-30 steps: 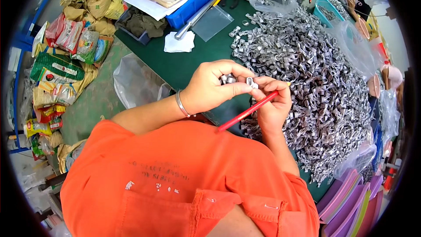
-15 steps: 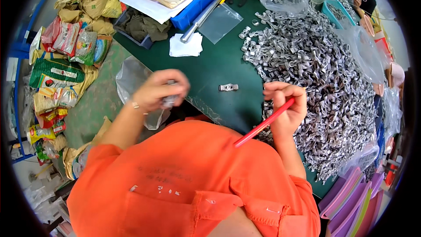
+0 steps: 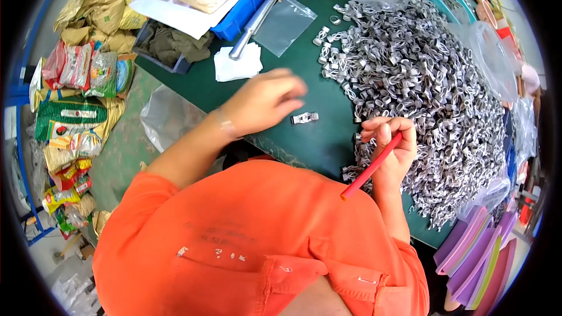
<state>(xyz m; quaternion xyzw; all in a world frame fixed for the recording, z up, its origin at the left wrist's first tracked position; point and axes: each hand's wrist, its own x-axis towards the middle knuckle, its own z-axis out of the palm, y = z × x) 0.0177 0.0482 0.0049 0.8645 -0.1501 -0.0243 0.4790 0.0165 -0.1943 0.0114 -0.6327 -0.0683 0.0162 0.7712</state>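
Observation:
My left hand (image 3: 270,98) is over the green tabletop, fingers stretched out and slightly blurred, with nothing seen in them. Just right of its fingertips a small silver metal clasp-like piece (image 3: 305,118) lies flat on the table, apart from the hand. My right hand (image 3: 393,145) is closed around a slim red pen-like stick (image 3: 372,167), which slants down toward my orange shirt. Beside that hand spreads a large heap of small grey metal loop-shaped pieces (image 3: 421,76).
A clear plastic bag (image 3: 167,118) hangs at the table's left edge. Farther back are white paper (image 3: 238,63), a flat clear pouch (image 3: 285,26), a blue tray (image 3: 249,4) and a bin of dark cloth (image 3: 170,47). Purple foam-like sheets (image 3: 468,243) stand at the lower right.
My left hand has moved right from above the plastic bag toward the lone metal piece; the metal it held no longer shows. The red stick has shifted slightly right and steeper.

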